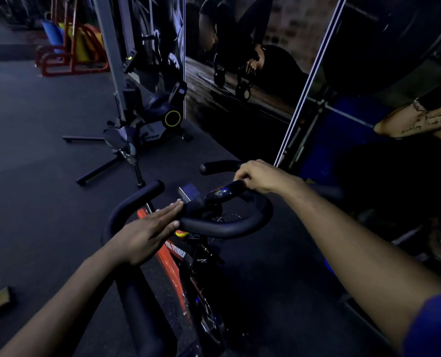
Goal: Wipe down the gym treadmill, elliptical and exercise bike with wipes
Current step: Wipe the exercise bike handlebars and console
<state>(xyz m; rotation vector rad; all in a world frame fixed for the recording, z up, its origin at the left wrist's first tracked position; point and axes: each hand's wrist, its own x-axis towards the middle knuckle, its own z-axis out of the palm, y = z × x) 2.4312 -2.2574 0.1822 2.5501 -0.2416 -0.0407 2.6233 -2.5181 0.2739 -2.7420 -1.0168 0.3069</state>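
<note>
Head view: left hand (147, 228) flat on the exercise bike handlebar (229, 225); right hand (260, 176) grips the console (224, 190). No wipe visible, so nothing may get cleaned.

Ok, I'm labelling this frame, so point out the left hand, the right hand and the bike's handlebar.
left hand (147, 229), head view, on the back of the hand.
right hand (262, 176), head view, on the knuckles.
handlebar (229, 226), head view, on the curved padded front loop.

Left of the left hand (147, 233) lies open floor (33, 176), with a second bike (147, 119) well beyond. Between the hands, handlebars (227, 225) and console (223, 191) block passage. A mirrored wall (265, 86) stands close beyond the right hand (260, 176).
</note>
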